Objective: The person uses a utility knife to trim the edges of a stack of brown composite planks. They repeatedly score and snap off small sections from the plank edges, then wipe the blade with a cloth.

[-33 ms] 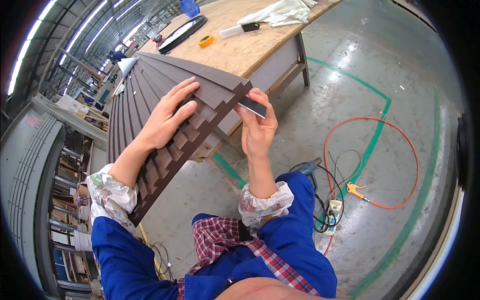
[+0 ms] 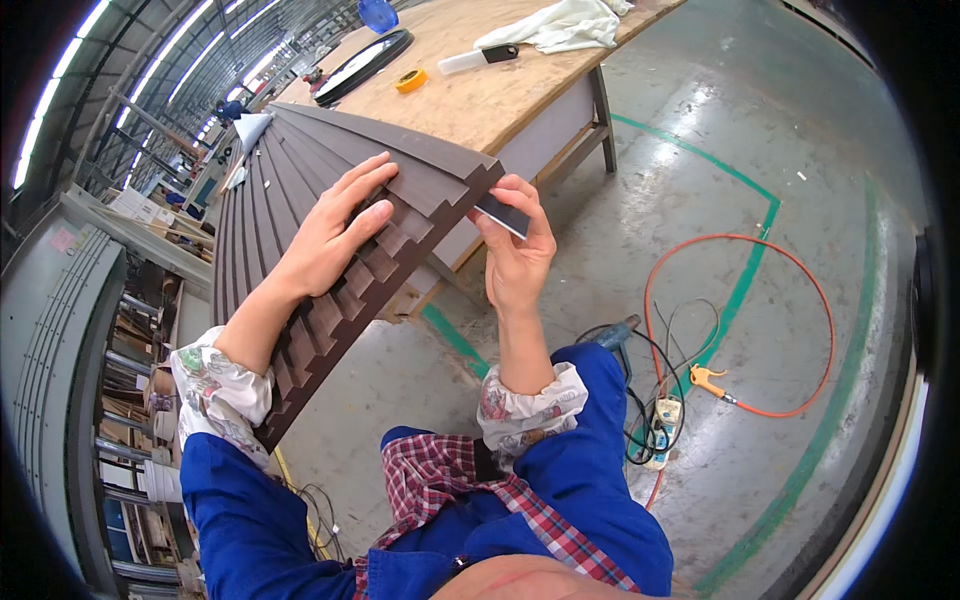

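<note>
A long dark-brown panel with stepped ridges (image 2: 430, 160) runs diagonally away from me, beside a wooden table. My left hand (image 2: 332, 235) lies over the ridges near the panel's near end, its fingers stretched out and lightly bent. My right hand (image 2: 517, 255) is closed on a small flat dark piece with a pale edge (image 2: 508, 218), held at the panel's right corner. Where the right fingertips meet the panel is partly hidden.
The wooden table (image 2: 500, 110) holds yellow tape (image 2: 411, 82), a black-handled blade (image 2: 470, 60), white cloth (image 2: 560, 28) and an oval item (image 2: 360, 70). An orange hose (image 2: 830, 330), power strip (image 2: 664, 430) and power tool (image 2: 617, 333) lie on the floor. Metal machinery (image 2: 65, 350) stands left.
</note>
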Demonstrator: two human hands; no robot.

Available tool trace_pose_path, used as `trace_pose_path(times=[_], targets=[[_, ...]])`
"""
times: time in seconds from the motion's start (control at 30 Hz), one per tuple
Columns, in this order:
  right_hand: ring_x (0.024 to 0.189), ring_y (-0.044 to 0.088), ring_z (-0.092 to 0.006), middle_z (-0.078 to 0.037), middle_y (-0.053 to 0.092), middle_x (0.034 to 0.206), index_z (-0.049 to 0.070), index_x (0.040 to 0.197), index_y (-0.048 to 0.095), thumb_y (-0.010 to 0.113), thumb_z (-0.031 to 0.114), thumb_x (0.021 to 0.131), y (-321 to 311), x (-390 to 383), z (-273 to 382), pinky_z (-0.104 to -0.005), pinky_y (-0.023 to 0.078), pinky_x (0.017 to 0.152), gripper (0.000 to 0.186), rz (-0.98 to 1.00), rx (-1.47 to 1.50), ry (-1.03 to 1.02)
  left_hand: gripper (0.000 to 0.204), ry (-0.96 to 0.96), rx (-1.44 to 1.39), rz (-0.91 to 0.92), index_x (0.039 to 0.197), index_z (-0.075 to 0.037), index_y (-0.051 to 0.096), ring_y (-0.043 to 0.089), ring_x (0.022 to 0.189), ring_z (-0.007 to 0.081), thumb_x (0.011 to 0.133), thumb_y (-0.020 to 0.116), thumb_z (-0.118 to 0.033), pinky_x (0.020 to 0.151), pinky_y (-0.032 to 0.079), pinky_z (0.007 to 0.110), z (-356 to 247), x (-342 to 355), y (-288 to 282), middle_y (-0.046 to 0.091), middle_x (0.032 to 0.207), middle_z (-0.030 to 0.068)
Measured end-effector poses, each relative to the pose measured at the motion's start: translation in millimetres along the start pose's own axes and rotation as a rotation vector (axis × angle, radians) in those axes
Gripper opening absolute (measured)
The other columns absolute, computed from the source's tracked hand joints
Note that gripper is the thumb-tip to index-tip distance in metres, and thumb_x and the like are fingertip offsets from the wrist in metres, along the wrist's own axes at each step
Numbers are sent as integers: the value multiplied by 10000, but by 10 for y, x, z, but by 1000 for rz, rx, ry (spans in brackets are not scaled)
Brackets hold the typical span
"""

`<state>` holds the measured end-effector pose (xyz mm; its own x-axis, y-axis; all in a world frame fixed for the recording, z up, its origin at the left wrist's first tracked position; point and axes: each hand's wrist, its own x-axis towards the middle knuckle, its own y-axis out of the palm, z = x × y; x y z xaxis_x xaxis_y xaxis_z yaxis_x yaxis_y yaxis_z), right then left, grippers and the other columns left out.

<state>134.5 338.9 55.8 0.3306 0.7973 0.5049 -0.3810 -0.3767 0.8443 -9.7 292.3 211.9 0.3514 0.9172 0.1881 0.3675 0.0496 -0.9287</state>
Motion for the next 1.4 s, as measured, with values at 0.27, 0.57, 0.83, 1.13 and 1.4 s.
trace_pose_path(times=[0.27, 0.57, 0.83, 1.13, 1.4], targets=[[898, 589, -169, -96, 580, 987, 24, 905, 644, 746, -81, 687, -252, 405, 305, -265, 501, 759, 263, 358, -583, -243, 484, 31, 52, -13, 1328, -40, 465, 342, 1339, 277, 956, 459, -350, 1104, 240, 361, 75, 4, 6, 375, 1439, 143], [890, 649, -199, -120, 665, 940, -13, 887, 640, 695, -97, 747, -166, 534, 703, -282, 530, 800, 173, 595, -795, -65, 261, 169, 212, -283, 1080, -24, 608, 540, 1142, 304, 874, 624, -183, 952, 422, 359, 22, -567, -173, 554, 1258, 138], [1222, 475, -287, -159, 527, 1288, 19, 1102, 588, 504, 161, 959, -338, 446, 737, -455, 386, 1016, 219, 333, -142, 366, 430, -732, 199, -824, 1176, 5, 572, 513, 1127, 181, 939, 516, -349, 940, 394, 285, 631, -3092, -588, 569, 1179, 108], [847, 537, -241, -102, 573, 863, 44, 906, 510, 642, 98, 859, 164, -362, 735, -374, 432, 791, 150, 682, -229, 443, 816, 27, -2008, -1075, 1225, 134, 477, 462, 1228, 385, 920, 320, -607, 1101, 281, 496, -318, -2979, 795, 488, 1290, 288], [756, 569, -233, -145, 612, 831, 26, 872, 529, 669, 41, 808, 441, -887, 745, -350, 489, 687, 154, 753, -222, 555, 416, -134, -1901, -1111, 1135, 125, 545, 480, 1213, 376, 935, 408, -214, 1074, 343, 462, -380, -2713, 1023, 537, 1231, 265]])
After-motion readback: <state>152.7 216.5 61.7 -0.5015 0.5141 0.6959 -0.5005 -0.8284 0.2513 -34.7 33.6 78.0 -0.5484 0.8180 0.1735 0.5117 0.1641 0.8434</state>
